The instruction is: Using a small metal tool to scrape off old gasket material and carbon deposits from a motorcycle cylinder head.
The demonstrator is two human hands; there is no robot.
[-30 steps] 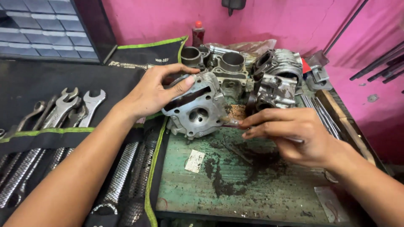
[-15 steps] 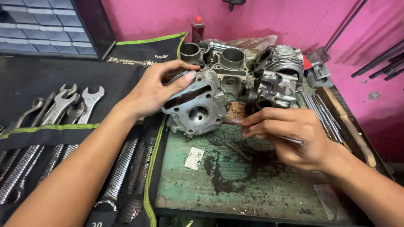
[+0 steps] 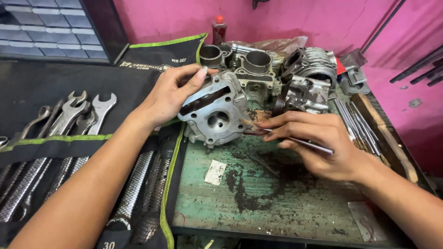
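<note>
Left hand (image 3: 173,94) clamped on cylinder head (image 3: 216,113), now tilted up off workbench (image 3: 286,216) | right hand (image 3: 318,143) pinches thin pick (image 3: 295,139), tip brought to its edge

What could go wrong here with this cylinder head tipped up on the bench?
The cylinder head stands tilted, steadied only by the left hand; it might tip onto the green bench. The thin tool in the right hand could slip and scratch its face. Grit on the bench may get inside.
</note>
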